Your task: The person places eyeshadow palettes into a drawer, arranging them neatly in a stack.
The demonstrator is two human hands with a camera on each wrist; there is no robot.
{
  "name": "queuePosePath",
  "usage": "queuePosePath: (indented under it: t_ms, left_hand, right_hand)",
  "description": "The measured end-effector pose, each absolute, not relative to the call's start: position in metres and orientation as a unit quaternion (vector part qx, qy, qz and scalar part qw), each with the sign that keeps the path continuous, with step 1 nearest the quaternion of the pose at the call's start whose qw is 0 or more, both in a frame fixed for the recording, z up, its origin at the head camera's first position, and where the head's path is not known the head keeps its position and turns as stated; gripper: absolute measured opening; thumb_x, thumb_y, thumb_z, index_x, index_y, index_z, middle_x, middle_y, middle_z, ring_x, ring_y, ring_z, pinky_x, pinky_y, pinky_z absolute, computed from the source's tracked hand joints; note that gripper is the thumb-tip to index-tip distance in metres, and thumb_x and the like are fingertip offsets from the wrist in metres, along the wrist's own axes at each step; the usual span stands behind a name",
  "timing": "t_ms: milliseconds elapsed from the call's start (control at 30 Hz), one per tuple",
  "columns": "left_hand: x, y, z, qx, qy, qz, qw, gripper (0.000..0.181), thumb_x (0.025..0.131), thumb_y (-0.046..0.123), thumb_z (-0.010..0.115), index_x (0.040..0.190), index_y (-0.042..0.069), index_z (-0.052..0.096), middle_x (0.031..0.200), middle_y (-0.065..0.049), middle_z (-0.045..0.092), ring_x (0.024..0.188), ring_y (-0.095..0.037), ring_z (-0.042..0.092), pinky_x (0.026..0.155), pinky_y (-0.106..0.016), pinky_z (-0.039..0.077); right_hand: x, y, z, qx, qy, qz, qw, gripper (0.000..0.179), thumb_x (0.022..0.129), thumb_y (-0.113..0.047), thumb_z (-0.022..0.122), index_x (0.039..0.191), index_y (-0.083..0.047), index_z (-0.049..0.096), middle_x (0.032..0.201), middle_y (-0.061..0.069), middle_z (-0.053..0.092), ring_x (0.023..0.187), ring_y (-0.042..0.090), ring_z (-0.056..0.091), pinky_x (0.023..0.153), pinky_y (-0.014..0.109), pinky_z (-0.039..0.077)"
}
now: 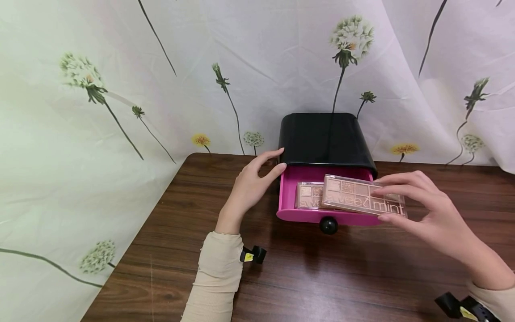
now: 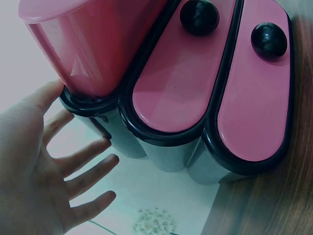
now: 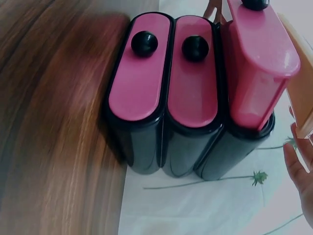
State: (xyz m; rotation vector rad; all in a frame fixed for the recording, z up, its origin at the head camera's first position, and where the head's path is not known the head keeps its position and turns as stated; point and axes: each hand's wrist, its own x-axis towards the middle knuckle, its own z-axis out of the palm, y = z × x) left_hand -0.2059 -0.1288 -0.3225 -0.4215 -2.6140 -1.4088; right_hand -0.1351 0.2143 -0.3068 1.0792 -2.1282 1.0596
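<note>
A black drawer cabinet (image 1: 326, 138) has its top pink drawer (image 1: 297, 216) pulled out. My left hand (image 1: 247, 188) touches the cabinet's left front edge with thumb and index fingertips. In the left wrist view, the other fingers of that left hand (image 2: 34, 161) are spread beside the cabinet's side. Over the drawer's right part, my right hand (image 1: 430, 205) pinches an eyeshadow palette (image 1: 354, 194) by its right end, tilted, with "sweet mint" lettering on it. Another eyeshadow palette (image 1: 306, 196) lies inside the drawer, its right part hidden behind the held one.
Below the pulled-out drawer are two pushed-in pink drawers (image 3: 134, 90) with round black knobs (image 3: 194, 48). The cabinet stands on a dark wooden table (image 1: 177, 223), against a white cloth (image 1: 281, 58) printed with dandelions. A wrist camera (image 1: 257, 254) sits at the left sleeve.
</note>
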Motion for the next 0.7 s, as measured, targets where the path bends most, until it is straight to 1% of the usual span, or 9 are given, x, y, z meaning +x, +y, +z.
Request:
queuePosePath:
  t_ms: [100,267,300,367,500,567,700]
  left_hand:
    - [-0.206,-0.129,-0.322,-0.138,-0.87,-0.469,0.07,0.046,0.092,0.063,0.056,0.137,0.051,0.053,0.138,0.019,0.052,0.125,-0.004,0.048,0.107,-0.048,0.037]
    - [-0.206,-0.129,-0.323,-0.142,-0.867,-0.473,0.071,0.046,0.093,0.062,0.057,0.137,0.049,0.054,0.139,0.017,0.052,0.125,-0.006,0.048,0.107,-0.051,0.036]
    - [-0.206,-0.129,-0.323,-0.141,-0.866,-0.474,0.072,0.046,0.093,0.062,0.057,0.137,0.049,0.054,0.138,0.017,0.052,0.124,-0.006,0.049,0.107,-0.051,0.037]
    - [-0.206,-0.128,-0.323,-0.142,-0.866,-0.474,0.072,0.046,0.093,0.062,0.056,0.137,0.049,0.054,0.138,0.017,0.052,0.124,-0.006,0.049,0.107,-0.051,0.037]
    - [-0.206,-0.128,-0.323,-0.143,-0.866,-0.473,0.073,0.046,0.092,0.063,0.056,0.137,0.049,0.054,0.137,0.017,0.052,0.123,-0.005,0.049,0.107,-0.05,0.037]
    - [-0.206,-0.128,-0.323,-0.144,-0.866,-0.473,0.073,0.047,0.093,0.063,0.056,0.137,0.049,0.054,0.137,0.017,0.052,0.123,-0.005,0.049,0.107,-0.05,0.037]
    - [-0.206,-0.129,-0.323,-0.146,-0.865,-0.473,0.074,0.047,0.093,0.062,0.056,0.137,0.048,0.054,0.136,0.016,0.053,0.122,-0.006,0.049,0.107,-0.052,0.037]
  right_hand:
    - [-0.142,0.212,-0.31,0.409,-0.786,0.39,0.252,0.044,0.085,-0.039,0.079,0.109,-0.002,0.074,0.117,0.012,0.065,0.111,0.014,0.051,0.091,0.017,0.036]
    - [-0.149,0.206,-0.312,0.429,-0.782,0.387,0.235,0.039,0.086,-0.033,0.079,0.111,-0.004,0.073,0.117,0.011,0.065,0.112,0.015,0.052,0.088,0.017,0.038]
    - [-0.15,0.205,-0.311,0.43,-0.783,0.385,0.232,0.037,0.085,-0.03,0.08,0.112,-0.005,0.073,0.118,0.011,0.065,0.113,0.015,0.052,0.088,0.017,0.038]
    - [-0.15,0.203,-0.311,0.426,-0.789,0.379,0.227,0.036,0.08,-0.019,0.085,0.112,-0.007,0.074,0.118,0.009,0.065,0.112,0.014,0.052,0.087,0.017,0.037]
    - [-0.151,0.2,-0.309,0.411,-0.806,0.368,0.214,0.051,0.066,0.003,0.087,0.112,-0.011,0.074,0.119,0.005,0.065,0.112,0.011,0.05,0.089,0.016,0.036]
    - [-0.152,0.198,-0.308,0.409,-0.811,0.361,0.212,0.056,0.062,0.006,0.088,0.113,-0.013,0.074,0.12,0.003,0.065,0.113,0.011,0.05,0.091,0.015,0.036]
    - [-0.154,0.195,-0.305,0.407,-0.82,0.345,0.207,0.057,0.063,0.003,0.089,0.114,-0.018,0.073,0.121,-0.001,0.064,0.114,0.009,0.05,0.092,0.015,0.035]
